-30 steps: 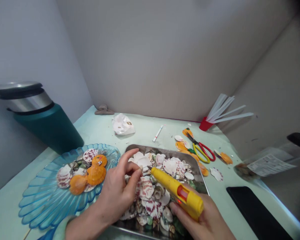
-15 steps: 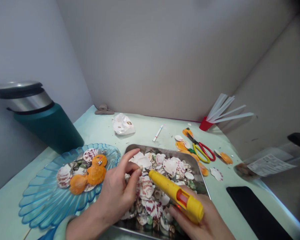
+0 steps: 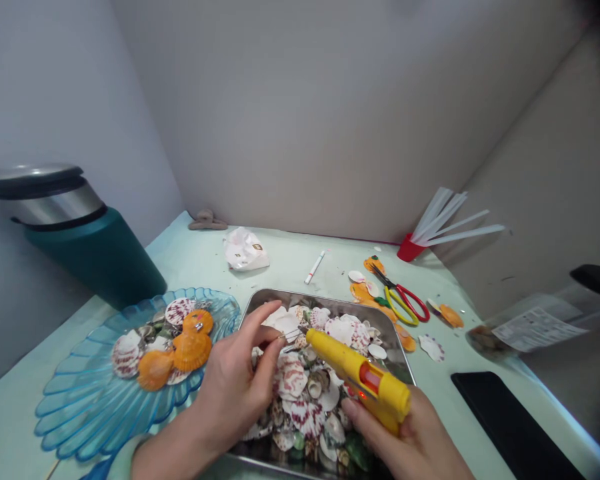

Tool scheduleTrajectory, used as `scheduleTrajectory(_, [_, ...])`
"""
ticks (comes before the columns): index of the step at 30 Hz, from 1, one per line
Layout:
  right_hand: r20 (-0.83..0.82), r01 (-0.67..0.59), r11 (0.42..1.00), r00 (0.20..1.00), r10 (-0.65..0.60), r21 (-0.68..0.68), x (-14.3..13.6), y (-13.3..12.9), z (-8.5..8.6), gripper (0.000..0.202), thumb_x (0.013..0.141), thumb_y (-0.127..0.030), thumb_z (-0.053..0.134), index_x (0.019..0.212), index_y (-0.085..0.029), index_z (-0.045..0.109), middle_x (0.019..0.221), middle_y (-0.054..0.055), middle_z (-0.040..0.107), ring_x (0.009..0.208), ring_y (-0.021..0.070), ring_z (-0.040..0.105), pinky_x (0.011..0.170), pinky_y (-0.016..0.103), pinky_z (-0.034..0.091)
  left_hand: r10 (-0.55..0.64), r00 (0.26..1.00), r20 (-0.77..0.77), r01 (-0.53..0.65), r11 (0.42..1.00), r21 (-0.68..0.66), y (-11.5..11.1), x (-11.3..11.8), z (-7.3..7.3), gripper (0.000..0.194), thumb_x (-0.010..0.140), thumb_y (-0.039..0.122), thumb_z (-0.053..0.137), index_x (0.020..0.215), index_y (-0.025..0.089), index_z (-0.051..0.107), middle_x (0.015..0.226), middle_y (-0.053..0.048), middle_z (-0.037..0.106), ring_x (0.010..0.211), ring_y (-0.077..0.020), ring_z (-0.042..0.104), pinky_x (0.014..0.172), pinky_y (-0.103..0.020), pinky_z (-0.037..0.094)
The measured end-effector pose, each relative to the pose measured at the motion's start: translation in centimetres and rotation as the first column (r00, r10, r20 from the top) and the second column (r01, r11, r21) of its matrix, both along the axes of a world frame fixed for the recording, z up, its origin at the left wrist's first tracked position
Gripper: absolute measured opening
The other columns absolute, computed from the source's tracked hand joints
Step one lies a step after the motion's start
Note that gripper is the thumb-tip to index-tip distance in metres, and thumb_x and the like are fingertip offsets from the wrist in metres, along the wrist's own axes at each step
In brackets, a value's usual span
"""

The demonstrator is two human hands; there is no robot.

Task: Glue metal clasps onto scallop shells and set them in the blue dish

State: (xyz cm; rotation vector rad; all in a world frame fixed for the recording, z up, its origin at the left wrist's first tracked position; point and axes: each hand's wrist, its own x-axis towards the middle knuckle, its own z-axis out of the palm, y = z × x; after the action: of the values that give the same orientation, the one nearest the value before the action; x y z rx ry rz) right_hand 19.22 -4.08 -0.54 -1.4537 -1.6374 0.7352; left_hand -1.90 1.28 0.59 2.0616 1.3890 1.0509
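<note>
A yellow glue gun [image 3: 357,367] is held in my right hand [image 3: 405,427], its dark nozzle pointing up and left towards my left fingertips. My left hand [image 3: 240,380] pinches with thumb and index finger; a thin strand shows between them and the nozzle, and anything else in the pinch is too small to make out. Both hands are over a metal tray [image 3: 409,373] filled with shells [image 3: 307,417], mostly white and purple-striped. To the left, a blue scalloped plate [image 3: 90,407] holds orange shells [image 3: 193,350] and striped ones.
A teal bottle [image 3: 100,257] stands at the left. Behind the tray lie a crumpled packet [image 3: 246,250] and a white pen [image 3: 315,267]. On the right are pliers [image 3: 405,303], a red cup [image 3: 411,248] of glue sticks, loose shells, a bag [image 3: 535,330] and a black phone [image 3: 515,427].
The glue gun in my right hand has moved slightly right and up, away from my left fingertips, and a thin strand now shows across the gap. My left hand stays pinched.
</note>
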Motion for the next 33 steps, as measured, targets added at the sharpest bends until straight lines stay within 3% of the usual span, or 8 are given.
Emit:
scheduleTrajectory(3, [0.047, -0.048, 0.999, 0.998, 0.048, -0.002, 0.3, 0.0, 0.1, 0.018, 0.083, -0.036, 0.058, 0.075, -0.020, 0.060, 0.057, -0.002, 0.053, 0.049, 0.0148, 0.053, 0.050, 0.023, 0.048, -0.067, 0.998, 0.011, 0.067, 0.997, -0.026, 0.0, 0.1, 0.2, 0.046, 0.088, 0.016, 0.048, 0.132, 0.023, 0.036, 0.077, 0.002, 0.065, 0.063, -0.0133, 0.059, 0.058, -0.024, 0.042])
scheduleTrajectory(11, [0.073, -0.010, 1.000, 0.997, 0.008, 0.023, 0.5, -0.1, -0.4, 0.018, 0.083, -0.036, 0.059, 0.084, -0.018, 0.063, 0.064, 0.001, 0.064, 0.057, 0.0182, 0.064, 0.057, 0.025, 0.054, -0.207, 0.978, 0.034, 0.210, 0.975, -0.078, 0.1, 0.0, 0.6, 0.043, 0.093, 0.017, 0.037, 0.135, 0.020, 0.029, 0.066, 0.005, 0.051, 0.056, -0.0130, 0.047, 0.058, -0.027, 0.035])
scheduleTrajectory(18, [0.142, -0.096, 0.989, 0.987, 0.080, 0.109, 0.3, -0.3, 0.2, 0.013, 0.082, -0.031, 0.058, 0.085, -0.021, 0.065, 0.060, -0.001, 0.065, 0.047, 0.0166, 0.060, 0.047, 0.024, 0.049, -0.242, 0.965, 0.100, 0.253, 0.960, -0.118, 0.2, -0.1, 0.4, 0.047, 0.095, 0.020, 0.035, 0.140, 0.022, 0.023, 0.064, 0.006, 0.044, 0.056, -0.0121, 0.044, 0.059, -0.027, 0.033])
scheduleTrajectory(24, [0.073, 0.015, 0.997, 0.997, -0.021, 0.081, 0.3, -0.4, 0.0, 0.014, 0.081, -0.031, 0.060, 0.085, -0.019, 0.066, 0.064, 0.001, 0.067, 0.055, 0.0178, 0.065, 0.054, 0.024, 0.053, -0.243, 0.962, 0.125, 0.260, 0.954, -0.149, 0.3, -0.2, 0.2, 0.047, 0.096, 0.023, 0.035, 0.141, 0.024, 0.022, 0.064, 0.007, 0.043, 0.056, -0.0118, 0.043, 0.059, -0.026, 0.032])
scheduleTrajectory(28, [0.117, -0.066, 0.988, 0.992, 0.050, 0.140, 0.2, -0.3, 0.5, 0.011, 0.080, -0.029, 0.060, 0.085, -0.022, 0.066, 0.061, -0.002, 0.065, 0.049, 0.0166, 0.062, 0.050, 0.024, 0.050, -0.228, 0.965, 0.130, 0.249, 0.953, -0.171, 0.3, -0.2, 0.2, 0.047, 0.096, 0.024, 0.036, 0.141, 0.024, 0.022, 0.064, 0.007, 0.042, 0.055, -0.0116, 0.040, 0.058, -0.026, 0.031])
scheduleTrajectory(33, [0.130, -0.027, 0.996, 0.991, 0.015, 0.091, 0.3, -0.3, 0.4, 0.013, 0.080, -0.032, 0.059, 0.079, -0.020, 0.065, 0.058, -0.001, 0.063, 0.049, 0.0167, 0.061, 0.048, 0.024, 0.049, -0.067, 0.953, 0.294, 0.153, 0.948, -0.280, 0.5, -0.1, 0.4, 0.043, 0.094, 0.030, 0.040, 0.136, 0.023, 0.029, 0.063, 0.007, 0.039, 0.055, -0.0115, 0.037, 0.054, -0.025, 0.029])
